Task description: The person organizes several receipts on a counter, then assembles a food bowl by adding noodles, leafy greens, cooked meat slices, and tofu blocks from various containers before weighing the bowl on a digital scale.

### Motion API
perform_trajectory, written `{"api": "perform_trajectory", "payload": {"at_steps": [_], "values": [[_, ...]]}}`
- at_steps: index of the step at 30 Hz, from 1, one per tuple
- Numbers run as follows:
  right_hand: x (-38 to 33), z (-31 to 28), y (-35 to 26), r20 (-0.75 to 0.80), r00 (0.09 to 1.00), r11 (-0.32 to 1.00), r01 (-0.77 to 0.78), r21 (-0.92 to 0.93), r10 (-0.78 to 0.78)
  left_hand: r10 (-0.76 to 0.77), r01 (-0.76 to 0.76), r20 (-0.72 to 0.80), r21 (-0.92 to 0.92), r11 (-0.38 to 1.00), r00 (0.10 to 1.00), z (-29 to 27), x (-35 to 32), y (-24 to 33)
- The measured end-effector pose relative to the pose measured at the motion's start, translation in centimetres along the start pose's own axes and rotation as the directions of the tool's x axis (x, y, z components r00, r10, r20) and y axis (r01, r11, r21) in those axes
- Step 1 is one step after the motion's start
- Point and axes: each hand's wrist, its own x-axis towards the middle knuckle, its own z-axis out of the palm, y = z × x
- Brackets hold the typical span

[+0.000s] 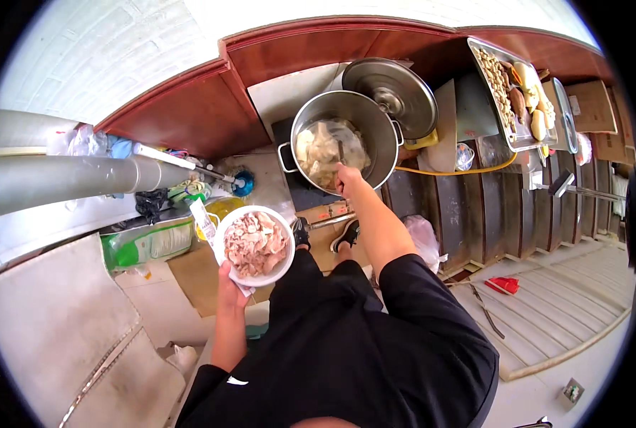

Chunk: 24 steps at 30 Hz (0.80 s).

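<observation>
My left hand (231, 287) grips a white bowl (222, 262) from below, at its near left side. Pinkish-grey pieces of sliced meat (254, 244) fill the bowl, and a piece of white paper or cloth shows at its edge. Over the near rim of a big steel pot (387, 146), my right hand (346, 178) is closed around a utensil (341, 151) with a narrow dark handle. Its lower end is lost among pale chunks (316, 146) in cloudy liquid, so its kind cannot be made out. The steel lid (411, 100) leans behind the pot at the right.
A metal tray (477, 68) of peanuts and root vegetables stands at the back right. A yellow hose (453, 172) runs right from the pot. Dark stair steps (485, 214) lie to the right. A thick grey pipe (68, 185) and a green-white package (154, 242) are at the left.
</observation>
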Motion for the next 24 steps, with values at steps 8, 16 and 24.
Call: {"api": "perform_trajectory", "payload": {"at_steps": [8,16,24], "values": [[-7.0,-6.4,6.3,0.038,0.956,0.953,0.292,-0.083,-0.290,-0.030,0.078,0.236,-0.195,0.978,0.971,1.2,6.7,1.0],[-15.9,-12.7,9.6,0.094,0.926,0.921,0.374,-0.111,-0.365,-0.080,0.079,0.026,0.047,0.996,0.996,3.8,18.2,1.2],[-28.6,-15.8,8.3,0.110,0.923,0.917,0.381,-0.119,-0.369,-0.175,0.176,-0.040,0.007,0.984,0.984,4.6,25.4,-1.9]]}}
